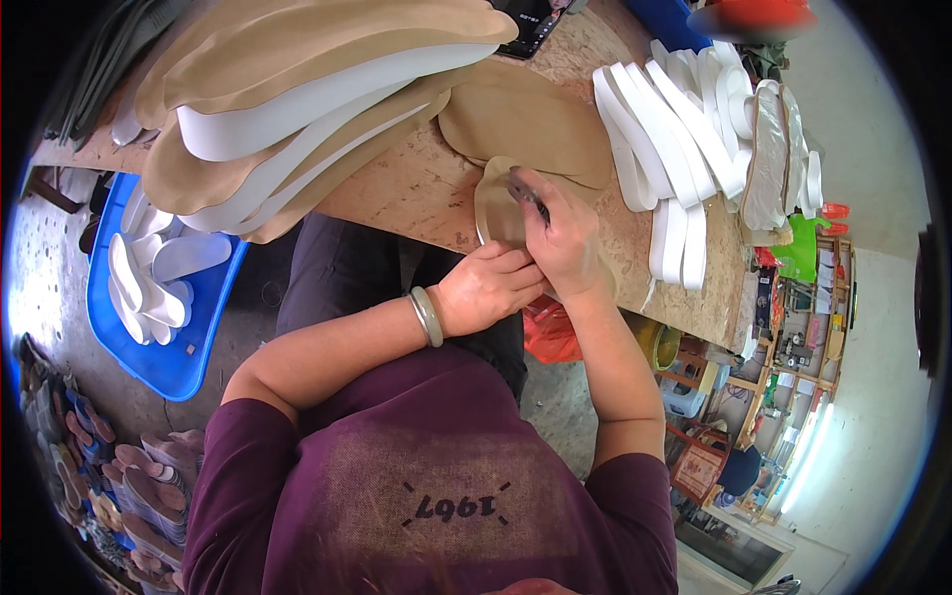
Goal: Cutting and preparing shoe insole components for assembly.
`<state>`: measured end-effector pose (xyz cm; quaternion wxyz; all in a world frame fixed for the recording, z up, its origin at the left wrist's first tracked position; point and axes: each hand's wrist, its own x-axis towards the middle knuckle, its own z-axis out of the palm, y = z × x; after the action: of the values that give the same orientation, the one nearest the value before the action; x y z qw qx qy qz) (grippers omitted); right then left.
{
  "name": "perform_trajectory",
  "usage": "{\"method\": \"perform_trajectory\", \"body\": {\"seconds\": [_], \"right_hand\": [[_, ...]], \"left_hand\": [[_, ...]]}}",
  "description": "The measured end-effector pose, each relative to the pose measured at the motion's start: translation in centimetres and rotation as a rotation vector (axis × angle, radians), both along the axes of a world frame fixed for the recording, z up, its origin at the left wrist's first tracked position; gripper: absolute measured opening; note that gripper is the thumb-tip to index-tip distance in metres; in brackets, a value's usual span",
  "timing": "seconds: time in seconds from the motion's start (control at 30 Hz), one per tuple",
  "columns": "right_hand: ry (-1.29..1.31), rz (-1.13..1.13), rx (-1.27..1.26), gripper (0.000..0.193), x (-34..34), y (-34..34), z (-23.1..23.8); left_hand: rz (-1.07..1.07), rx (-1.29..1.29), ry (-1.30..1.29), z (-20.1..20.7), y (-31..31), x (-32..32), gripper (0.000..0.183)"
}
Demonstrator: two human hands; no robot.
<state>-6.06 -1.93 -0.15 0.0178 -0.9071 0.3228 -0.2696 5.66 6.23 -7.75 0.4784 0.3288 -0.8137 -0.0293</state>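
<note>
Tan sole piece at left fingers; dark tool in right fingers.

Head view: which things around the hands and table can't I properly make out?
All in the head view:
- Dark tool: partly covered by the right hand; its exact kind is unclear.
- Brown insole: its near end is hidden by the hands.
- Left hand: some fingertips are hidden by the right hand.
- Screen device: cut off by the top edge.
- Red thing, upper right: blurred.
</note>
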Motion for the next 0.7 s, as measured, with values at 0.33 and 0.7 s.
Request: {"method": "perform_trajectory", "body": {"seconds": [0.33,0.7], "right_hand": [[-0.823,-0.151,0.863,0.023,-2.9,-2.2,1.6],[-0.464,-0.335,0.681,0.025,1.0,-2.4,0.3]], "left_hand": [[-0.004,0.04,-0.04,0.1,0.0,0.4,0.031],[-0.04,0.051,-0.033,0.4,-0.4,0.8,0.03]]}}
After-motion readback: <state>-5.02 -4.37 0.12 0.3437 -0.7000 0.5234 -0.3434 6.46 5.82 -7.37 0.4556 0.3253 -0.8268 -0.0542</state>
